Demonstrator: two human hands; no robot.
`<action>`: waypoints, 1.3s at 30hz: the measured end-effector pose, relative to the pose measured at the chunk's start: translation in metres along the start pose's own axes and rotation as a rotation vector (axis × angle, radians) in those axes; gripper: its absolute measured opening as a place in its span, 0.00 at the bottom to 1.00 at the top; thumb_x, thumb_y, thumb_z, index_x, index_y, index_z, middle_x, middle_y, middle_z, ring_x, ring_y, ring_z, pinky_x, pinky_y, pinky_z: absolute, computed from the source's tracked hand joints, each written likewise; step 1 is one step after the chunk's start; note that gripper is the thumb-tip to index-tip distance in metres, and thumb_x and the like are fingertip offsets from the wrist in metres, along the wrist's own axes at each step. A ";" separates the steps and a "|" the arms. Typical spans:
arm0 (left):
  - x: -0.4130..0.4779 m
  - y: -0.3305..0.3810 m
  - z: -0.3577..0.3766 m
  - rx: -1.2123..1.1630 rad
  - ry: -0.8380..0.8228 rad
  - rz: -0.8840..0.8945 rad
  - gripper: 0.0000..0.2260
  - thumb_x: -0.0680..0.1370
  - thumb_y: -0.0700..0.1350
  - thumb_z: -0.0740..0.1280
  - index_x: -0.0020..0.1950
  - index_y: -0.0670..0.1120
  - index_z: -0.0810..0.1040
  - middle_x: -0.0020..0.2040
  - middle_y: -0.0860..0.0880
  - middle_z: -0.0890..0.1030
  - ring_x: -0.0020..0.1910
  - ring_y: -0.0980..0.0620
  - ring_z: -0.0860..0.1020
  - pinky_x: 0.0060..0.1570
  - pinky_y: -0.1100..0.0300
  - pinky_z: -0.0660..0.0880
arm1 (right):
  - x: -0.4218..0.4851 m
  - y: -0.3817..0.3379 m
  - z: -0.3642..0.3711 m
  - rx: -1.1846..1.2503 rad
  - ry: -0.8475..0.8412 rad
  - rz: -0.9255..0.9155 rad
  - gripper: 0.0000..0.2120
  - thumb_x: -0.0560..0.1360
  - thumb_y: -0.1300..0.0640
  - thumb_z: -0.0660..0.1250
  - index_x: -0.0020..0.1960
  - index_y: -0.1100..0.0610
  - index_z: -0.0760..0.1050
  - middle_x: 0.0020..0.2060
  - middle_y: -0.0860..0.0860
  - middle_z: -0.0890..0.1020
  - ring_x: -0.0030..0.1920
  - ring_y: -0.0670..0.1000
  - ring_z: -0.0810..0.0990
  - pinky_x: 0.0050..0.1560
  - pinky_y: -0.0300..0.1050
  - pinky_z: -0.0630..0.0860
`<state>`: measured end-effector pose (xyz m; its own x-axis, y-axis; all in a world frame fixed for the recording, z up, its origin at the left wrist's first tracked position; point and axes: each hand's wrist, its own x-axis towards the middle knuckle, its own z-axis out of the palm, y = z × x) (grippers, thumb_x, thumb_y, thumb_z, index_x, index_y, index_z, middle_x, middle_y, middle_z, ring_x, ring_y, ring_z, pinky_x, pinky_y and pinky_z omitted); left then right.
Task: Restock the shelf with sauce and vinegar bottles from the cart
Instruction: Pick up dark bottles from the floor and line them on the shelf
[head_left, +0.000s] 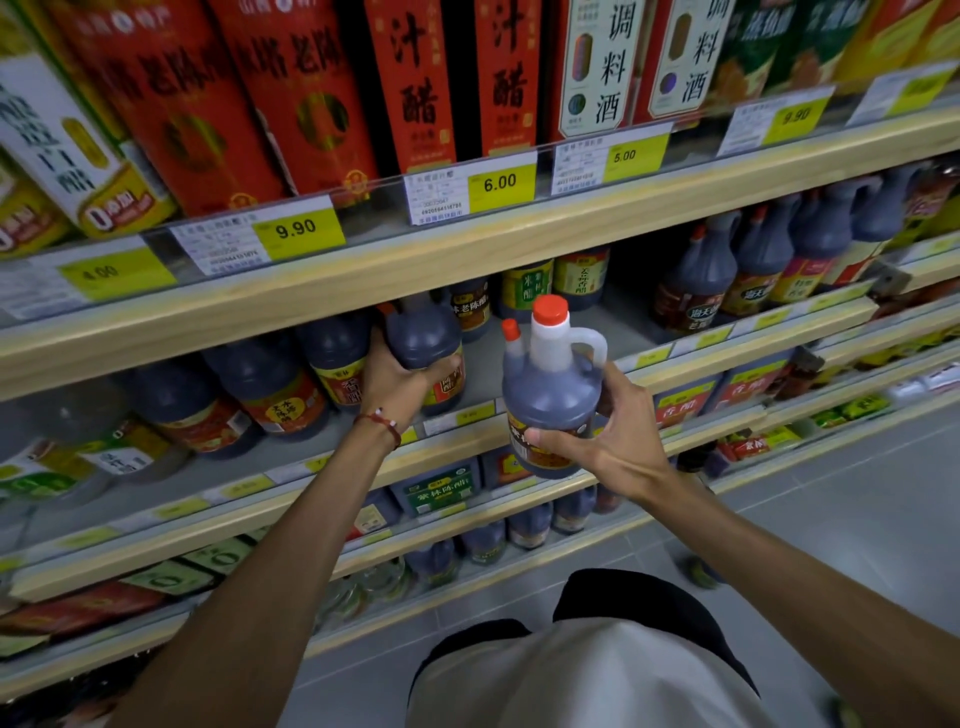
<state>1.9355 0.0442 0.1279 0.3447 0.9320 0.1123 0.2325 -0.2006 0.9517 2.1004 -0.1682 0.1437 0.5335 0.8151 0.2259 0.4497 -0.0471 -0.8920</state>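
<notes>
Left hand (400, 375) grips shelved jug (423, 338) among crowded bottles (332, 358); right hand (621, 441) grips second jug (550, 400) before the shelf (641, 322).

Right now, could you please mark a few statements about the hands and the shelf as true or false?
1. The right hand holds a dark bottle with an orange cap. True.
2. The left hand is empty. False: it grips another dark bottle at the shelf.
3. A red bracelet sits on the right wrist. False: it is on the left wrist.
4. A yellow price tag reads 6.00. True.
</notes>
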 end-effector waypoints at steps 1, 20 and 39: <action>-0.002 0.001 0.000 0.007 -0.006 0.000 0.40 0.69 0.44 0.82 0.75 0.44 0.66 0.69 0.46 0.77 0.66 0.49 0.76 0.64 0.56 0.74 | -0.003 -0.002 0.000 0.010 0.004 0.010 0.42 0.60 0.36 0.82 0.68 0.51 0.75 0.56 0.42 0.84 0.56 0.46 0.84 0.55 0.58 0.82; -0.031 -0.002 -0.005 0.006 0.096 -0.031 0.20 0.74 0.41 0.76 0.65 0.40 0.78 0.63 0.48 0.81 0.65 0.50 0.79 0.67 0.45 0.75 | -0.044 -0.036 0.004 0.078 0.004 0.084 0.42 0.58 0.35 0.83 0.66 0.52 0.76 0.56 0.45 0.85 0.57 0.51 0.85 0.57 0.62 0.82; -0.135 0.081 -0.019 -0.245 -0.681 -0.220 0.33 0.70 0.27 0.76 0.72 0.43 0.72 0.66 0.50 0.81 0.62 0.55 0.81 0.58 0.61 0.78 | -0.040 -0.060 -0.021 0.319 -0.268 0.313 0.33 0.61 0.61 0.81 0.64 0.65 0.76 0.48 0.53 0.87 0.42 0.46 0.87 0.37 0.35 0.79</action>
<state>1.8902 -0.0919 0.1954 0.8180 0.5341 -0.2136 0.1796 0.1157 0.9769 2.0670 -0.2098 0.1959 0.3862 0.9114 -0.1421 0.0346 -0.1682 -0.9851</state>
